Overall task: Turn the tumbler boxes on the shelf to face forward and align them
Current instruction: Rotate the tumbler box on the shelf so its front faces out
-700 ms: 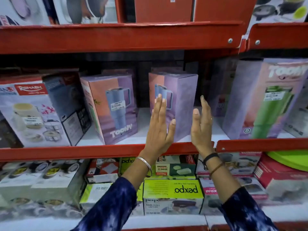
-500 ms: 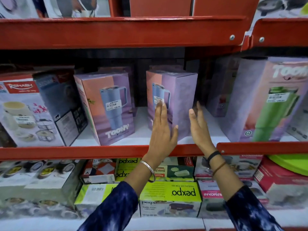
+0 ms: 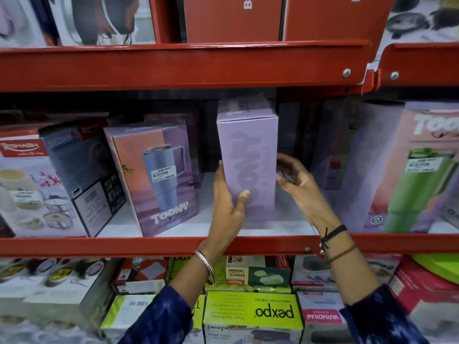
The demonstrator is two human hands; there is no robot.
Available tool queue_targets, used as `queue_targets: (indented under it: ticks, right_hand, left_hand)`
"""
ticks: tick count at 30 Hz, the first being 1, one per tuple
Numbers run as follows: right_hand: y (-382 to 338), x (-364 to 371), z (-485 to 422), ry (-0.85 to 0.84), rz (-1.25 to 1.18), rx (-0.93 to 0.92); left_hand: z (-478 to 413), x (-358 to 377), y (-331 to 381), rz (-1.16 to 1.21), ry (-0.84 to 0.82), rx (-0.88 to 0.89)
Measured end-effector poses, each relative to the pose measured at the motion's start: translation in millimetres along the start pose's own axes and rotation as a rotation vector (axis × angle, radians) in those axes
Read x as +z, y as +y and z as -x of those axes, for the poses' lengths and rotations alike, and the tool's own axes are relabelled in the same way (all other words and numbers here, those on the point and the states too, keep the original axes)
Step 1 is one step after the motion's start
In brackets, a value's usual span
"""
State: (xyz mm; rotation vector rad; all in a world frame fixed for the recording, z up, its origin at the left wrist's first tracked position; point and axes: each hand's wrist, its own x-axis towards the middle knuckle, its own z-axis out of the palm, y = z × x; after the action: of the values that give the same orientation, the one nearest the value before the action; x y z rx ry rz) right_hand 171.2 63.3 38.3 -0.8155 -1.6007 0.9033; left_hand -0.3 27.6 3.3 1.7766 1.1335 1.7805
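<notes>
Gripping lilac tumbler box (image 3: 248, 155) — left hand (image 3: 227, 202), right hand (image 3: 296, 184) — plain side forward.

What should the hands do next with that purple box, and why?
Probably keep twisting the middle purple box until its cup picture faces out. The left hand and right hand clasp its sides, but only a plain side with faint lettering shows, unlike the blue-cup box beside it.

I saw a plain lilac tumbler box (image 3: 248, 155) with faint darker lettering, beside one (image 3: 154, 175) in peach and purple showing a blue tumbler. The shelf rail (image 3: 149, 245) was glossy red. Both sleeves (image 3: 164, 321) were navy, mottled with white.
</notes>
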Motion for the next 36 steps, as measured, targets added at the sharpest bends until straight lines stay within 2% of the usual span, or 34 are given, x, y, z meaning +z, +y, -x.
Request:
queue_targets:
  ticks: [3, 7, 10, 13, 17, 21, 29, 32, 34, 36]
  right_hand:
    - [-5.3, 1.6, -6.1, -0.049, 0.108, 0.045]
    - [-6.2, 4.3, -14.0, -0.077, 0.083, 0.052]
    - [-4.9, 8.8, -13.5, 0.046, 0.096, 0.028]
    - [-5.3, 11.9, -14.5, 0.192, 0.047, -0.087]
    - [-10.1, 12.9, -10.7, 0.312, -0.004, -0.182]
    - [-2.1, 14.4, -1.7, 0.354, -0.009, -0.126]
    - [4.3, 21.0, 16.5, 0.401, 0.052, -0.103]
    - [7.7, 21.5, 22.5, 0.428, 0.079, -0.074]
    - [8.5, 26.5, 27.8, 0.492, 0.106, -0.063]
    - [5.1, 38.0, 35.7, 0.627, 0.081, -0.069]
  left_hand:
    - [-7.8, -9.3, -0.3, -0.077, 0.038, 0.076]
    - [-13.6, -19.3, -4.6, -0.051, 0.022, 0.165]
    - [-12.4, -24.0, -3.6, -0.087, -0.037, 0.131]
    - [-10.1, -25.4, -1.1, -0.137, -0.151, 0.092]
    - [-15.5, -26.1, -1.8, -0.188, -0.122, 0.016]
    - [-19.6, -26.8, -3.7, -0.281, -0.085, 0.006]
    - [-20.6, -31.6, -11.3, -0.323, -0.126, -0.075]
    - [-21.1, -39.0, -11.4, -0.338, -0.152, -0.045]
    - [-15.6, -44.7, -5.2, -0.322, -0.15, -0.047]
    - [-7.3, -53.7, 1.6, -0.309, -0.097, 0.023]
